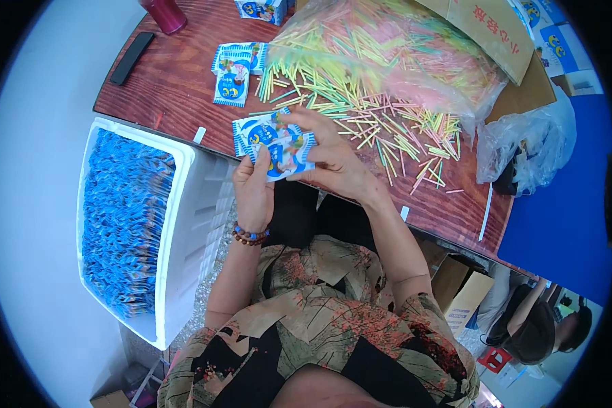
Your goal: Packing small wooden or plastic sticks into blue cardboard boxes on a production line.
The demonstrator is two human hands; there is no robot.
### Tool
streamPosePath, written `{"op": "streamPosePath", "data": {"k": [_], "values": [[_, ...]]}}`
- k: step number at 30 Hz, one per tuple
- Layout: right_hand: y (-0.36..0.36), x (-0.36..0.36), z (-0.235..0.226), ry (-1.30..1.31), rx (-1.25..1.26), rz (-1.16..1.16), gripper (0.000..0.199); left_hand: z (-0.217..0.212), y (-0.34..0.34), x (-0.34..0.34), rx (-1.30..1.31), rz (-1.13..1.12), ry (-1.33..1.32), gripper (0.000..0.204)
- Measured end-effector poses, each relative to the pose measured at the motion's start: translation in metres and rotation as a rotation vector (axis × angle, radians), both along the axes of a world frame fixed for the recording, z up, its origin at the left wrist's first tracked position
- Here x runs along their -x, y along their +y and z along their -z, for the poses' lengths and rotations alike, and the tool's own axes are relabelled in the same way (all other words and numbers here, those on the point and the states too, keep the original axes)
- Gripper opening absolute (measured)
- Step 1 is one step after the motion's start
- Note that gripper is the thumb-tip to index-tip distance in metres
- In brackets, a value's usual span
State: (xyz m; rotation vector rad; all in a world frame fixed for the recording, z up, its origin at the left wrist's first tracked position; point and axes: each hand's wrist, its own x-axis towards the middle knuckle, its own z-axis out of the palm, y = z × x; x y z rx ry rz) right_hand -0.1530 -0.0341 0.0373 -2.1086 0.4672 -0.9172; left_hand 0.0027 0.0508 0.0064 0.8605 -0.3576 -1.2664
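Several small blue-and-white packets (280, 155) are held together, fanned and overlapping, above the table's near edge. My left hand (253, 194) grips them from the lower left, its thumb lying on the printed face. From the right, my right hand (336, 162) has its fingers curled round their edges. How many there are, and whatever lies behind them, I cannot make out. Just beyond my hands, more packets of the same kind (232, 83) lie overlapping on the table. A loose spread of thin pink, yellow and green sticks (357, 115) covers the tabletop beside my right hand.
At left stands a white foam box (173, 251) packed with blue packets (126, 217). A clear plastic bag of coloured sticks (401, 58) spills from a cardboard box (500, 41) at far right. A black bar (132, 58) lies on the dark red table (166, 85). Another person (534, 326) sits lower right.
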Motion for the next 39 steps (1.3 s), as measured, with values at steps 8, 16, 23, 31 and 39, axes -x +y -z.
{"op": "streamPosePath", "data": {"k": [8,16,23,31,39], "values": [[-0.005,0.016,-0.010,0.051,-0.180,-0.090,0.026,0.008,0.004,0.001,-0.045,-0.058,-0.139,0.023],[-0.100,0.010,0.016,0.635,0.286,0.661,0.029,-0.006,0.001,0.003,-0.076,-0.167,-0.031,0.027],[-0.120,-0.016,0.009,0.967,0.467,0.738,0.033,0.003,0.006,-0.011,-0.044,-0.157,-0.057,0.027],[-0.125,-0.009,0.034,0.910,0.551,0.673,0.030,-0.005,0.002,-0.010,-0.076,-0.177,-0.011,0.027],[-0.131,0.018,0.009,0.704,-0.103,0.595,0.029,-0.007,0.000,-0.009,-0.014,-0.152,-0.007,0.025]]}}
